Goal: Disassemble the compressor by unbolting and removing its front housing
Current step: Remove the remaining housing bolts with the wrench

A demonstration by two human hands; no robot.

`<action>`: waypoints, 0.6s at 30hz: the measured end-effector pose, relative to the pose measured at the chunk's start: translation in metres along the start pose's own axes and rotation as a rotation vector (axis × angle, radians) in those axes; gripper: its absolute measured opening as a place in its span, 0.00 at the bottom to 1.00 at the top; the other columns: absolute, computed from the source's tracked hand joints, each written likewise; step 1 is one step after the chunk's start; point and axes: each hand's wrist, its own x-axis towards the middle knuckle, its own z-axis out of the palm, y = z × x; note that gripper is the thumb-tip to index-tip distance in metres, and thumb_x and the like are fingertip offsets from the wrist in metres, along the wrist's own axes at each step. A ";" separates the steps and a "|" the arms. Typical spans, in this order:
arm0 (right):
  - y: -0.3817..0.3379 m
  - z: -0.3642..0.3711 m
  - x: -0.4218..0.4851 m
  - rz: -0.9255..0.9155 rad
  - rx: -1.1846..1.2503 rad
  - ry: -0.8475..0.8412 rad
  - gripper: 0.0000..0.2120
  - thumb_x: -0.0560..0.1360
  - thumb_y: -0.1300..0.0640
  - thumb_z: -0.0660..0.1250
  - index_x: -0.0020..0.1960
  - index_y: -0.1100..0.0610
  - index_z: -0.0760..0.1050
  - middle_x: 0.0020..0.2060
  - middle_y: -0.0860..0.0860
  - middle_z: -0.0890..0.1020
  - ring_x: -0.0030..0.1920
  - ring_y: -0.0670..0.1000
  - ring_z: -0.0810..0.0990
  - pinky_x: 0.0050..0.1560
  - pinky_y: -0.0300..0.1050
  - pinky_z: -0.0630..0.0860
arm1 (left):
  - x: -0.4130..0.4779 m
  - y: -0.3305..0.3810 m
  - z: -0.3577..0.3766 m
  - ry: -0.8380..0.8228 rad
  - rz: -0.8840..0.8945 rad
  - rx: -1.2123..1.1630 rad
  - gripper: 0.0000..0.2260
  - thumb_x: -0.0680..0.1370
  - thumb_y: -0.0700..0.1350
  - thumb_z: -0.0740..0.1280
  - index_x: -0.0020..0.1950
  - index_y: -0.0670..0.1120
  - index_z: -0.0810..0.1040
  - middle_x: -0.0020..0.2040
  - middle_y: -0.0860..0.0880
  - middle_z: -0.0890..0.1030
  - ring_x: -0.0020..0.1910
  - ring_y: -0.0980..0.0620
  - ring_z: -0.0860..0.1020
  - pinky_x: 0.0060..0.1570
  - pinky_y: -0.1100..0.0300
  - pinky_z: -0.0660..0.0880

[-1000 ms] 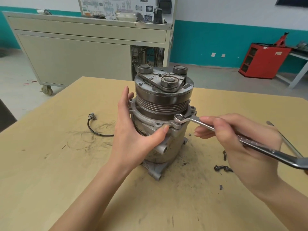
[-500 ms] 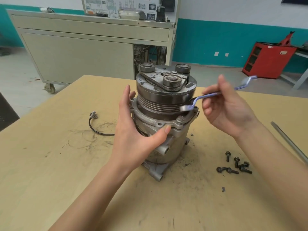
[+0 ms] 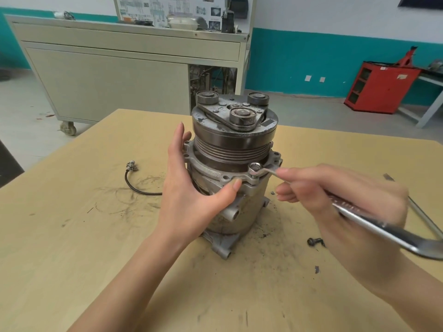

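Pulley (image 3: 230, 149) overhang just above flange bolt (image 3: 254, 167)

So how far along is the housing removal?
Done: one loose bolt lies on the table, and a front flange hole is empty. In hand: the right hand holds the wrench, ring end on a flange bolt; the left hand braces the compressor. Left: that bolt, any hidden at the back, then lifting the housing, not yet off.
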 end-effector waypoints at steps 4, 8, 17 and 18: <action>0.011 0.015 0.015 0.572 0.296 -0.046 0.15 0.79 0.54 0.63 0.51 0.66 0.80 0.20 0.49 0.78 0.21 0.43 0.77 0.24 0.35 0.75 | 0.001 0.001 0.000 0.005 0.005 0.004 0.46 0.62 0.65 0.71 0.74 0.64 0.49 0.70 0.65 0.63 0.71 0.64 0.64 0.69 0.64 0.64; 0.026 0.007 0.015 0.308 0.571 0.064 0.11 0.75 0.54 0.64 0.40 0.57 0.82 0.26 0.52 0.82 0.24 0.52 0.81 0.27 0.38 0.77 | 0.000 0.002 -0.001 0.002 0.005 0.000 0.46 0.62 0.64 0.71 0.74 0.64 0.49 0.73 0.60 0.64 0.72 0.60 0.65 0.72 0.55 0.64; 0.069 0.014 0.064 0.847 0.993 -0.148 0.21 0.69 0.42 0.60 0.29 0.55 0.81 0.22 0.51 0.79 0.20 0.42 0.76 0.21 0.29 0.71 | 0.002 -0.001 0.000 0.002 0.004 -0.024 0.47 0.62 0.65 0.72 0.75 0.62 0.50 0.72 0.64 0.63 0.70 0.68 0.63 0.67 0.71 0.62; 0.067 0.014 0.060 0.839 0.994 -0.077 0.23 0.69 0.41 0.60 0.29 0.56 0.82 0.22 0.51 0.79 0.20 0.42 0.76 0.21 0.29 0.71 | 0.001 -0.001 0.001 0.001 0.004 -0.028 0.47 0.62 0.64 0.72 0.75 0.62 0.50 0.71 0.64 0.63 0.70 0.68 0.63 0.67 0.71 0.62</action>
